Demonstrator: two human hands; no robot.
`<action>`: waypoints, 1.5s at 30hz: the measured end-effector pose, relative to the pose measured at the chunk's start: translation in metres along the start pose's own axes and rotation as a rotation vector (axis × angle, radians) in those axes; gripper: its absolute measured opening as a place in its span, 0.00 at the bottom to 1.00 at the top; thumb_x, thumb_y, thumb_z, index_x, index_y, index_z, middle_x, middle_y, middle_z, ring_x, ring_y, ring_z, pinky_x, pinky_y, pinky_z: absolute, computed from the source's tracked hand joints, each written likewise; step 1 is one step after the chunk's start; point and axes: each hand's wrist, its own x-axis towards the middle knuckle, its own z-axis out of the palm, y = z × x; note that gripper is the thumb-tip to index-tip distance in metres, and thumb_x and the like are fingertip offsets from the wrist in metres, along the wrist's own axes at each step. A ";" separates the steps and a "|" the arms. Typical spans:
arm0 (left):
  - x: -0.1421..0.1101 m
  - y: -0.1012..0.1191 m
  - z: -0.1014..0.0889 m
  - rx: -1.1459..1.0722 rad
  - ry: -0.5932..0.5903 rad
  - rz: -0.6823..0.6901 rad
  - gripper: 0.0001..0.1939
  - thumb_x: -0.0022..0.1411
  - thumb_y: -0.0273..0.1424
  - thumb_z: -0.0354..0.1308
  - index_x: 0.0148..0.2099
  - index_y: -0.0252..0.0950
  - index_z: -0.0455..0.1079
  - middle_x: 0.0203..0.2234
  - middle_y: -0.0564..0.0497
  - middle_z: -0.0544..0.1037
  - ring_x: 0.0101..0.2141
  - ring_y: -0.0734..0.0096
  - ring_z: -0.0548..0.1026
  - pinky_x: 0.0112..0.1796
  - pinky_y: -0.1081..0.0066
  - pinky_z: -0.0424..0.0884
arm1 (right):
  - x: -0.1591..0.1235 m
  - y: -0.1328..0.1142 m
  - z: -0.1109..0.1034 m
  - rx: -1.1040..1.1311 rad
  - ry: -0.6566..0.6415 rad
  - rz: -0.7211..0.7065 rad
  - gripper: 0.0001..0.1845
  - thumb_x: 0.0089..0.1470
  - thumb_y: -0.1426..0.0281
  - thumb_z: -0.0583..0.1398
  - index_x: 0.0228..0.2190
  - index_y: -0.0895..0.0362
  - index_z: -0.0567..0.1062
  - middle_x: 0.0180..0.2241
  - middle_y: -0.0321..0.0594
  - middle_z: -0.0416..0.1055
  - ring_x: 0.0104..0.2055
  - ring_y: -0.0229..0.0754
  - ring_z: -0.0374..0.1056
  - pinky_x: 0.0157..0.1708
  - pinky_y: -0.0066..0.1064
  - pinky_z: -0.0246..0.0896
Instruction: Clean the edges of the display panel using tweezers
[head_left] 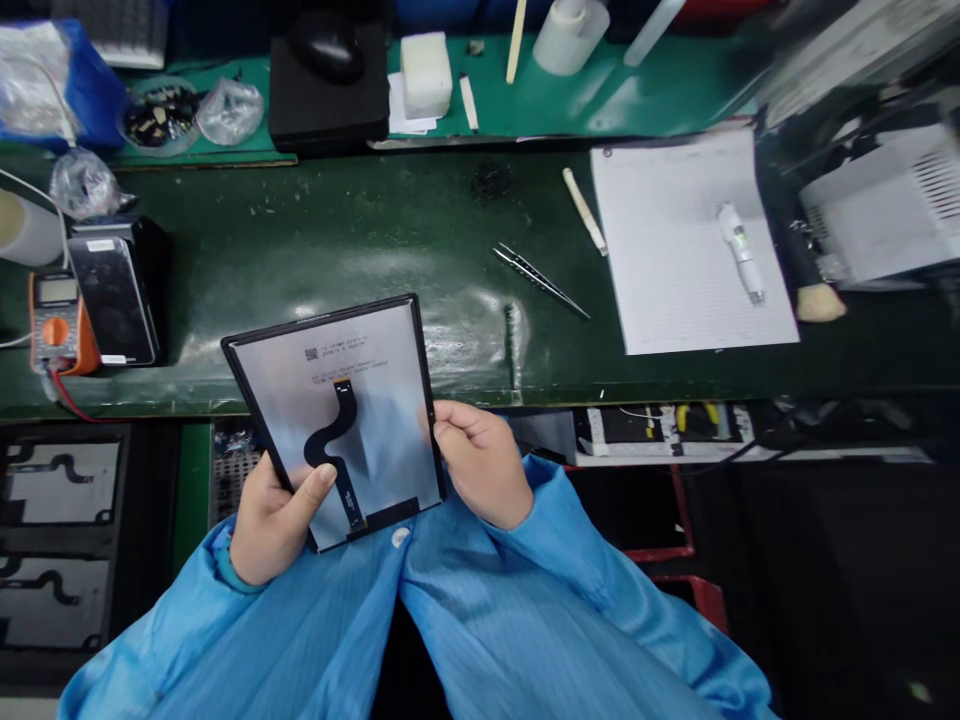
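A tablet display panel is held tilted between both hands, over the front edge of the green workbench. Its silvery back faces me, with a black S-shaped flex cable and small printed text. My left hand grips the lower left edge, thumb lying on the back near the cable. My right hand pinches the right edge between thumb and fingers. Beyond the panel, metal tweezers lie on the bench.
Lined paper with a white pen lies at the right. An orange multimeter and a leaning black device stand at the left. Similar panels lie in a dark tray at lower left. A mouse sits on the back shelf.
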 end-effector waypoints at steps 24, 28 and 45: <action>0.004 -0.013 -0.006 -0.189 0.020 -0.234 0.24 0.52 0.40 0.71 0.46 0.32 0.69 0.40 0.45 0.82 0.39 0.64 0.81 0.38 0.75 0.79 | 0.016 -0.004 -0.022 -0.324 0.074 -0.196 0.11 0.59 0.63 0.58 0.35 0.50 0.81 0.28 0.37 0.79 0.32 0.46 0.77 0.34 0.39 0.76; 0.007 -0.012 -0.009 -0.383 0.015 -0.338 0.30 0.50 0.40 0.72 0.50 0.32 0.67 0.43 0.42 0.81 0.40 0.60 0.81 0.40 0.68 0.81 | 0.067 -0.013 -0.072 -0.530 0.377 -0.331 0.14 0.56 0.65 0.61 0.44 0.55 0.78 0.46 0.48 0.78 0.52 0.55 0.71 0.59 0.54 0.59; 0.018 0.004 -0.017 -0.454 0.027 -0.441 0.29 0.45 0.39 0.75 0.47 0.32 0.70 0.35 0.45 0.82 0.28 0.64 0.81 0.26 0.73 0.78 | 0.035 -0.024 -0.080 -0.941 -0.041 -0.614 0.10 0.62 0.68 0.58 0.44 0.53 0.76 0.37 0.42 0.79 0.35 0.45 0.76 0.35 0.35 0.71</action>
